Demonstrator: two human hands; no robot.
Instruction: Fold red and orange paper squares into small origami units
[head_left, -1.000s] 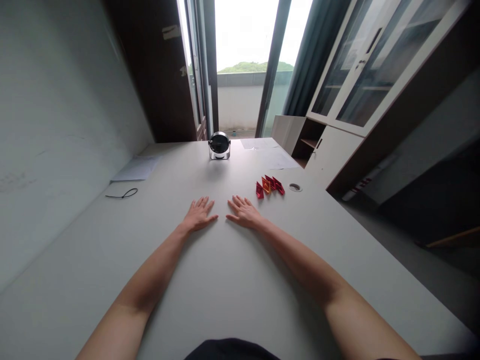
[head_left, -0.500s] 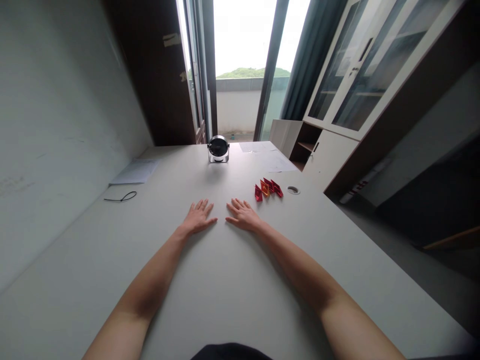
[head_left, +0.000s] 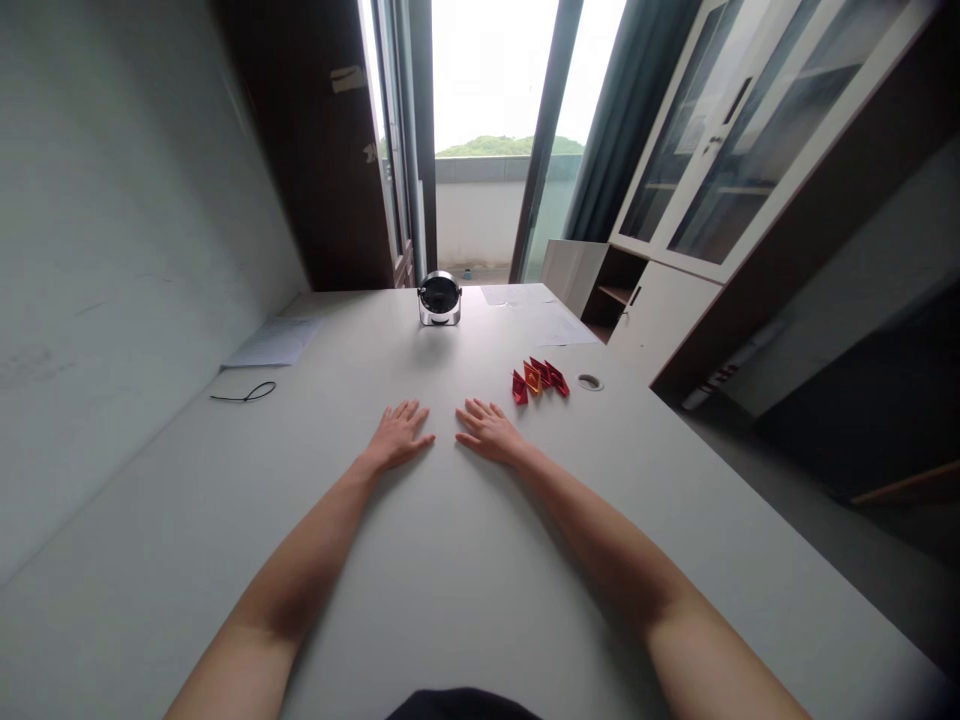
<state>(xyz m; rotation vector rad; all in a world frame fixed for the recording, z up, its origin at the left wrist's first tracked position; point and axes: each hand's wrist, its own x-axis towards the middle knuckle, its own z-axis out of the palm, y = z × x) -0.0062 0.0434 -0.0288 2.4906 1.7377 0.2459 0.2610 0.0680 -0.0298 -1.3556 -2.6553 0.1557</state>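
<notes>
My left hand (head_left: 397, 436) lies palm down on the white table (head_left: 450, 570), fingers spread, holding nothing. Beside it, a short gap to the right, my right hand (head_left: 487, 430) also rests flat with its fingers apart. Closest to the right hand, a bit farther off and to the right, stand several small folded paper pieces, red ones (head_left: 520, 388) and an orange one (head_left: 532, 378), close together in a cluster. Neither hand touches them. Straight ahead, near the far edge, is a round black object on a shiny metal stand (head_left: 439, 295), perhaps a small fan or lamp.
A black cable loop (head_left: 259, 391) and paper sheets (head_left: 274, 343) lie at the left by the wall. More sheets (head_left: 559, 325) are at the far right, near a round cable hole (head_left: 590, 382). A white cabinet (head_left: 667, 305) stands beyond the table's right edge.
Both hands stay flat on the table in almost the same pose. The whole view has shifted very slightly.
</notes>
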